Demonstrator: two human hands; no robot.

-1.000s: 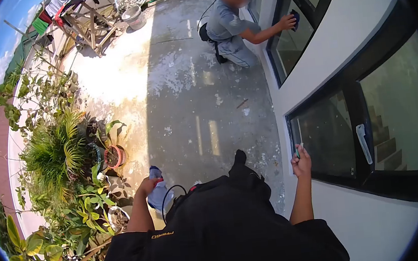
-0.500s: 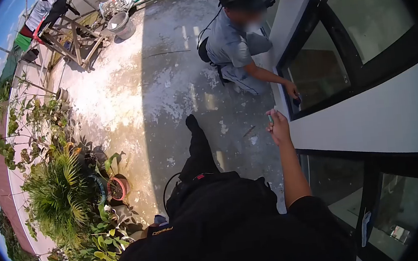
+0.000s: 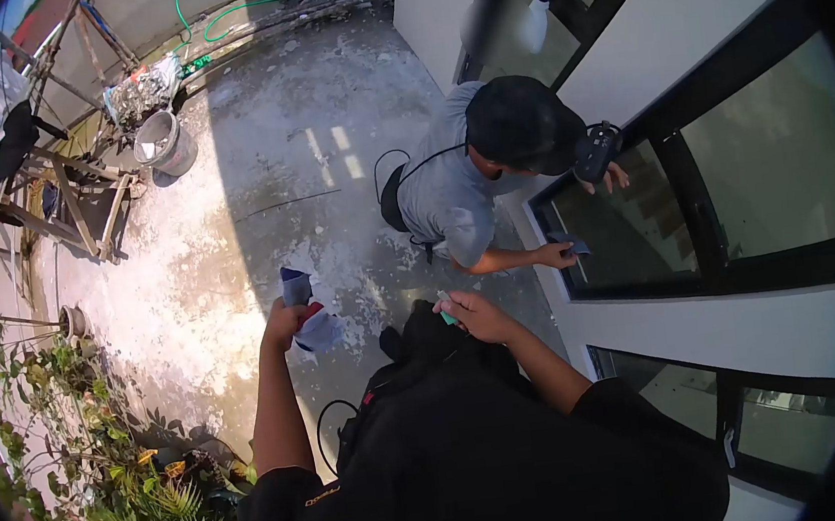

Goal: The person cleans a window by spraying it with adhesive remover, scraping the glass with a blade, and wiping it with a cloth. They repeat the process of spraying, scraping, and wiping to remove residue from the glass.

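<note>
Left hand gripped the spray bottle; right hand pinched a small green scraper; best kept flat against the near window pane

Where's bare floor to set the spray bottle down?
Bare concrete floor lies between the bucket and the crouching co-worker, ahead of the left hand holding the spray bottle. Crowded: potted plants on the left, wooden frame by the bucket.
</note>
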